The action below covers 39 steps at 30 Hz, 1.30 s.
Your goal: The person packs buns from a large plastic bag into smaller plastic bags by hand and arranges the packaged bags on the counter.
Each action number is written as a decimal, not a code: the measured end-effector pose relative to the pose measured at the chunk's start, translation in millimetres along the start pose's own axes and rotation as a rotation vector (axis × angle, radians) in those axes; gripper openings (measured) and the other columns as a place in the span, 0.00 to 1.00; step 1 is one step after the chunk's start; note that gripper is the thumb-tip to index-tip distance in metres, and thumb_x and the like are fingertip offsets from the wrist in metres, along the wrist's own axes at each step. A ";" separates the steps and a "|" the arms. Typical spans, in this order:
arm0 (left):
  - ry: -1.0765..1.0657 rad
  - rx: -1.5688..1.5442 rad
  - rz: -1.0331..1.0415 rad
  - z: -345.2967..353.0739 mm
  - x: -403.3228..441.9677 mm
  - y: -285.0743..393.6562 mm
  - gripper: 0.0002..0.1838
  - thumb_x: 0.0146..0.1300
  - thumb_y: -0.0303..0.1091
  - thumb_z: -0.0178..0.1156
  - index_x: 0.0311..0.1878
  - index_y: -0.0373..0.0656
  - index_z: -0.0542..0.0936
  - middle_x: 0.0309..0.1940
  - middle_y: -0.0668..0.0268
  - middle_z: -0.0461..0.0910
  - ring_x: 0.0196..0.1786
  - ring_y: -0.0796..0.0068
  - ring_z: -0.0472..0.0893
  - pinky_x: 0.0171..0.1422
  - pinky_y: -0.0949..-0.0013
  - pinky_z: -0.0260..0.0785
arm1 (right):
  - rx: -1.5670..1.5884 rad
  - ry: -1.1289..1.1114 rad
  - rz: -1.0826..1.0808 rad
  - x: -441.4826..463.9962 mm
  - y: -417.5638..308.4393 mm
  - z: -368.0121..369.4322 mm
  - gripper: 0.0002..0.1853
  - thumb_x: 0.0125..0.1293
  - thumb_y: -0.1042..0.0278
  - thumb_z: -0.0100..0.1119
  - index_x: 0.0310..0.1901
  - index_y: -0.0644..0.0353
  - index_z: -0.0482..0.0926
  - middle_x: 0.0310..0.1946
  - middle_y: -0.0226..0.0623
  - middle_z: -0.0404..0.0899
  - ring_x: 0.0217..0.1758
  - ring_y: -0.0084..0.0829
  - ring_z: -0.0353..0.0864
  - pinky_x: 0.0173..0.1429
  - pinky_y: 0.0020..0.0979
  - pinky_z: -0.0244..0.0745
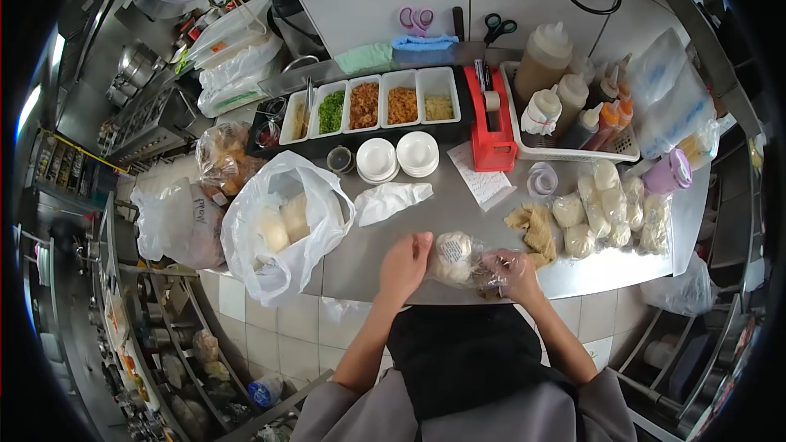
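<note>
A clear plastic bag (455, 255) with a round white lump and a small printed label lies at the front edge of the steel counter. My right hand (509, 272) grips its gathered, crinkled end. Just left of the bag, my left hand (406, 263) holds nothing that I can see, its fingers extended and seen edge-on. A crumpled brown cloth (536, 233) lies beyond my right hand. To its right sit several wrapped white portions (602, 205) in clear plastic.
A white plastic bag (282, 196) holding pale packets stands left. Behind are white bowls (377, 160), a white cloth (395, 202), tubs of chopped toppings (364, 105), a red tape dispenser (491, 143) on a paper slip, and a basket (573, 151) of squeeze bottles.
</note>
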<state>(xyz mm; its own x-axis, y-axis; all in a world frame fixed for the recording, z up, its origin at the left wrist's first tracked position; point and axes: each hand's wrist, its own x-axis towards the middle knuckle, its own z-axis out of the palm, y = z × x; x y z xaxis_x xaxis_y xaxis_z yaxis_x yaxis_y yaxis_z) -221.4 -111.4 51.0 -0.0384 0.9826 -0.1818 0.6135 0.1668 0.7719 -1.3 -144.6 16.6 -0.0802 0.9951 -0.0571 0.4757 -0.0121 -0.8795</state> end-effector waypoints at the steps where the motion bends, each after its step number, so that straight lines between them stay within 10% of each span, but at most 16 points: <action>1: -0.122 0.094 -0.049 3.3 9.1 -9.4 0.16 0.66 0.42 0.56 0.38 0.36 0.81 0.32 0.56 0.82 0.33 0.60 0.81 0.38 0.68 0.70 | 0.009 0.006 -0.066 1.5 10.0 2.6 0.07 0.60 0.72 0.60 0.35 0.66 0.81 0.25 0.48 0.80 0.25 0.42 0.79 0.32 0.35 0.72; 7: -0.151 -0.420 -0.080 28.8 10.7 -13.7 0.17 0.69 0.42 0.55 0.38 0.33 0.79 0.27 0.69 0.78 0.31 0.85 0.73 0.35 0.77 0.65 | 0.022 0.068 -0.028 2.6 -2.7 6.4 0.15 0.63 0.65 0.60 0.49 0.63 0.79 0.30 0.49 0.82 0.32 0.43 0.83 0.37 0.35 0.75; 14: 0.053 -0.511 0.068 37.5 -1.5 -22.1 0.11 0.69 0.36 0.54 0.42 0.36 0.77 0.29 0.66 0.79 0.32 0.79 0.76 0.39 0.74 0.68 | -0.105 0.092 -0.252 -13.9 2.7 -17.0 0.19 0.62 0.65 0.62 0.54 0.60 0.77 0.37 0.43 0.84 0.33 0.35 0.82 0.39 0.31 0.75; 17: 0.362 -0.012 0.129 4.2 -0.2 -16.9 0.10 0.67 0.32 0.55 0.45 0.37 0.77 0.34 0.60 0.80 0.35 0.68 0.80 0.43 0.68 0.71 | 0.104 -0.103 0.202 -18.6 -17.0 -74.0 0.15 0.61 0.68 0.63 0.49 0.61 0.80 0.39 0.42 0.83 0.33 0.28 0.80 0.38 0.28 0.73; 19: 0.758 0.500 0.501 -17.6 30.7 -23.8 0.10 0.64 0.27 0.55 0.47 0.37 0.77 0.39 0.56 0.79 0.40 0.58 0.80 0.46 0.62 0.71 | -0.020 0.055 0.126 -2.8 -42.0 -92.9 0.11 0.61 0.73 0.61 0.45 0.63 0.82 0.40 0.39 0.82 0.35 0.25 0.81 0.37 0.25 0.73; 28: 0.396 -0.039 0.411 -27.8 49.5 -13.1 0.08 0.58 0.19 0.57 0.39 0.35 0.82 0.39 0.57 0.79 0.38 0.59 0.80 0.43 0.65 0.72 | 0.294 0.118 -0.216 53.6 -100.9 -38.8 0.11 0.64 0.76 0.55 0.47 0.64 0.80 0.43 0.42 0.80 0.40 0.28 0.81 0.41 0.26 0.76; 35: 0.159 -0.676 0.496 0.7 20.8 62.0 0.18 0.62 0.22 0.57 0.56 0.36 0.72 0.49 0.58 0.77 0.48 0.68 0.79 0.54 0.68 0.72 | 0.230 0.212 -0.274 68.8 -120.5 -18.5 0.12 0.63 0.77 0.56 0.47 0.62 0.81 0.43 0.43 0.82 0.36 0.30 0.83 0.41 0.27 0.77; 39: 0.285 -0.197 0.489 -22.7 13.9 30.1 0.22 0.65 0.32 0.59 0.60 0.35 0.68 0.53 0.58 0.74 0.51 0.68 0.78 0.59 0.65 0.69 | 0.019 0.356 -0.086 63.8 -73.7 -60.2 0.12 0.59 0.75 0.59 0.45 0.60 0.82 0.36 0.44 0.84 0.35 0.31 0.84 0.41 0.30 0.77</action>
<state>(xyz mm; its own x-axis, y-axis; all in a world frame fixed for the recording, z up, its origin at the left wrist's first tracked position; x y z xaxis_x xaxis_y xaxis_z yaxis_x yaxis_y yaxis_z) -221.4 -90.9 85.5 -0.0157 0.9278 0.3728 0.4566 -0.3250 0.8282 11.3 -74.3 106.2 0.1927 0.9642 0.1824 0.4637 0.0743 -0.8829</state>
